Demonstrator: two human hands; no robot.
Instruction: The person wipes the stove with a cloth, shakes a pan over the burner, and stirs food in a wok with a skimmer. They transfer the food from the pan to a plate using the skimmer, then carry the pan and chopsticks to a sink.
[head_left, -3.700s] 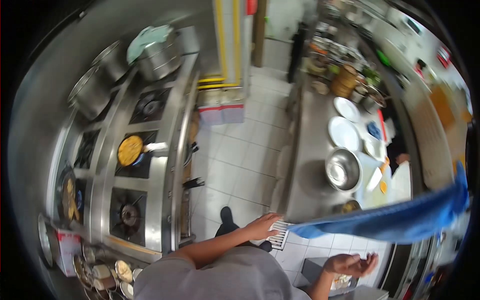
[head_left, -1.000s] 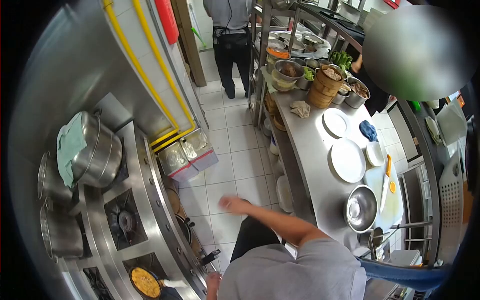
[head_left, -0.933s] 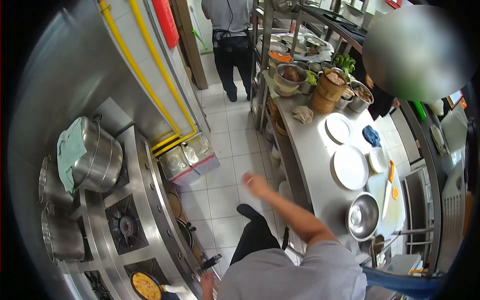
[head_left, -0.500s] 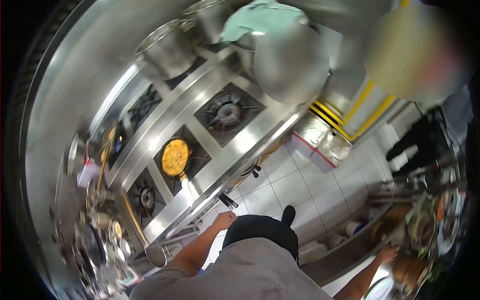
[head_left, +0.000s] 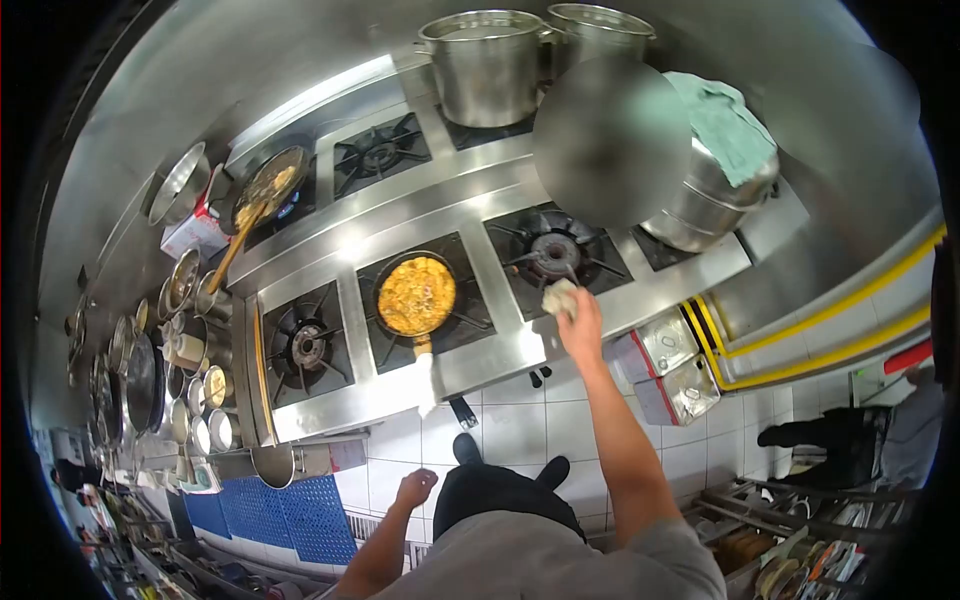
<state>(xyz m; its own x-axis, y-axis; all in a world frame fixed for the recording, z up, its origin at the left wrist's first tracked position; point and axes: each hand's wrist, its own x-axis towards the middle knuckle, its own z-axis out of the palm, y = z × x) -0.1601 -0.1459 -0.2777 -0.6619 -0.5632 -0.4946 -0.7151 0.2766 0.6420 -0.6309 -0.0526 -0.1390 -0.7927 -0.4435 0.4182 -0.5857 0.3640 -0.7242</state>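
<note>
- Pale cloth is left to the right hand alone; nearest the camera, at 7 o'clock in the view, the left hand is hung low over the floor tiles, fingers loosely curled, nothing held.
- A blue mat is seen on the floor at 9 o'clock of that hand.
- Up the outstretched arm, the right hand is found just right of centre, fingers closed round the bunched cloth.
- The cloth is pressed to the steel stove top near its front edge, at the rim of a burner lying at 12 o'clock of it.
- At 9 o'clock of the cloth, apart from it, a frying pan of yellow food is set on its own burner, handle pointed toward the person.
- Two square tins are stood on the floor at 4 o'clock of the hand.
- Further back, at 2 o'clock, a big steel pot is draped with a green towel.
- Farthest, at 12 o'clock, a stockpot is stood on the rear row.
</note>
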